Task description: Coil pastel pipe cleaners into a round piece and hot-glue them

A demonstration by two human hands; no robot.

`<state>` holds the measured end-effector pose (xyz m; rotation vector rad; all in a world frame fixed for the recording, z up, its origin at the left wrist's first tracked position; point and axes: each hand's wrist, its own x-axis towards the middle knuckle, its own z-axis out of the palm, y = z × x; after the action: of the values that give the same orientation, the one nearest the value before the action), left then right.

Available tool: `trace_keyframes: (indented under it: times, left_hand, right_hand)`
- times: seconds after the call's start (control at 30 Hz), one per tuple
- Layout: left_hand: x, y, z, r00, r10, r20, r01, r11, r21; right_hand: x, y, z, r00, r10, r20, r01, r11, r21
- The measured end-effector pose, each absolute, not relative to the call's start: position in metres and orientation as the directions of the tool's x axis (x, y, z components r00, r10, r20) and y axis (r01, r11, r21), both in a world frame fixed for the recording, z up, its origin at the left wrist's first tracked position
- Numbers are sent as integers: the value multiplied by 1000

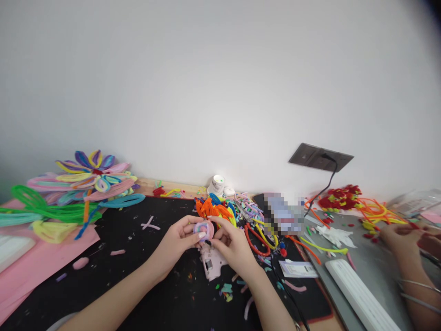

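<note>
A small round coil of pastel fuzzy pipe cleaner (203,230) is held up over the black mat. My left hand (181,236) pinches it from the left, thumb across its front. From the other side my right hand (230,241) closes its fingers around the coil's right edge, the index finger near its top and the thumb low. Directly beneath the hands lies a pink glue gun (212,264), partly covered by them. Bundled orange pipe cleaner loops (215,209) lie just behind my fingers.
A large pipe cleaner flower (98,172) and green loops (44,207) stand at left. Cut scraps and a white cup (217,184) lie near the wall. At right, a co-worker's hand (401,239) works beside a white power strip (360,296); a black cable (320,184) hangs from the socket.
</note>
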<state>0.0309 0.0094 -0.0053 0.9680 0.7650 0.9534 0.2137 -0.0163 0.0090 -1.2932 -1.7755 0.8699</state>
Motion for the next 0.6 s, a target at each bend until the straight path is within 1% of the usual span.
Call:
trace_keyframes:
  times: [0.23, 0.6]
  left_hand:
    - [31, 11, -8, 417, 902, -111, -325, 262, 909]
    - [31, 10, -10, 422, 899, -115, -320, 266, 909]
  right_hand:
    - [214, -17, 7, -187, 965, 185, 420, 248, -873]
    - [214, -18, 12, -230, 949, 216, 442, 299, -846]
